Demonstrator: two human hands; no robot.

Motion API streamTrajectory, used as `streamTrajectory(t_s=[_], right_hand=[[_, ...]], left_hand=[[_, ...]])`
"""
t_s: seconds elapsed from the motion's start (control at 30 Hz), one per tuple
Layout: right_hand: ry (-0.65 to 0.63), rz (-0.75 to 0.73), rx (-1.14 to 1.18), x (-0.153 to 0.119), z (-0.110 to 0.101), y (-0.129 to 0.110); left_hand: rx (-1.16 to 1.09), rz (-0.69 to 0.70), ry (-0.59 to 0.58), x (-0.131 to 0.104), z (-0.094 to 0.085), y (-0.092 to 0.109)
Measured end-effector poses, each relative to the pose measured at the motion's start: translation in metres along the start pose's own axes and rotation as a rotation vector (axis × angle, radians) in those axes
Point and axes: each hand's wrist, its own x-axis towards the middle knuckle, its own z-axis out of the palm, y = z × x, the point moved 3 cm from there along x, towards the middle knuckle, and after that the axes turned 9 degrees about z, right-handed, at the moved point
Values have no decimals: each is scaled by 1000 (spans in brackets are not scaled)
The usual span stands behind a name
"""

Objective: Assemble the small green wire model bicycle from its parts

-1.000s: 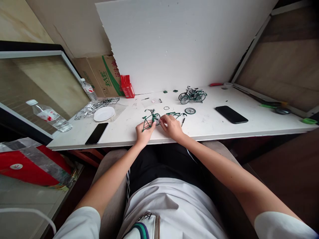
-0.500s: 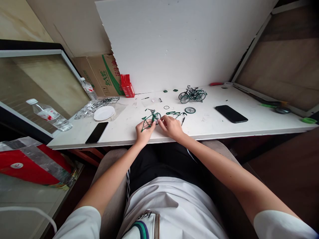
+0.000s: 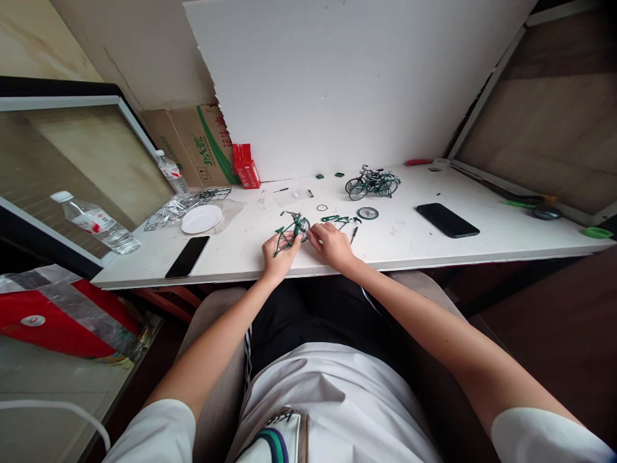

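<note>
A small green model bicycle frame (image 3: 290, 229) stands on the white table (image 3: 409, 244) near its front edge. My left hand (image 3: 279, 252) grips the frame's rear end. My right hand (image 3: 332, 245) pinches at the small wheel on the frame's right side. Just beyond my right hand lie a loose green frame part (image 3: 340, 220), a loose wheel (image 3: 367, 213) and a thin black ring (image 3: 322, 208). A finished green model bicycle (image 3: 372, 183) stands farther back.
A black phone (image 3: 187, 256) lies at the left front, another black phone (image 3: 448, 220) at the right. A white plate (image 3: 201, 219), plastic sprues (image 3: 193, 202), a red box (image 3: 246, 167), a cardboard box (image 3: 195, 145) and water bottles (image 3: 96, 223) sit at the left.
Both hands stay on the frame with only slight finger shifts; the frame tilts a little. Nothing else on the table has moved.
</note>
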Motion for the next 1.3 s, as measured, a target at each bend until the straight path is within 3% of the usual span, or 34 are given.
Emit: streamTrajectory(t_s=[0.4,0.63,0.83,1.03,1.3], right_hand=[[-65,57,-25,1,0,1],[38,10,151,-1,-6,-1],[47,39,48,0,2,2],[-25,101,-57,0,-1,-1],[45,4,85,-2,-2,-2]], left_hand=[[-22,-31,-23,-1,1,2],[-50,-5,-10,0,-1,2],[-49,5,1,0,0,1],[-58,27,-14,-1,0,-4],[-73,54,16,1,0,-1]])
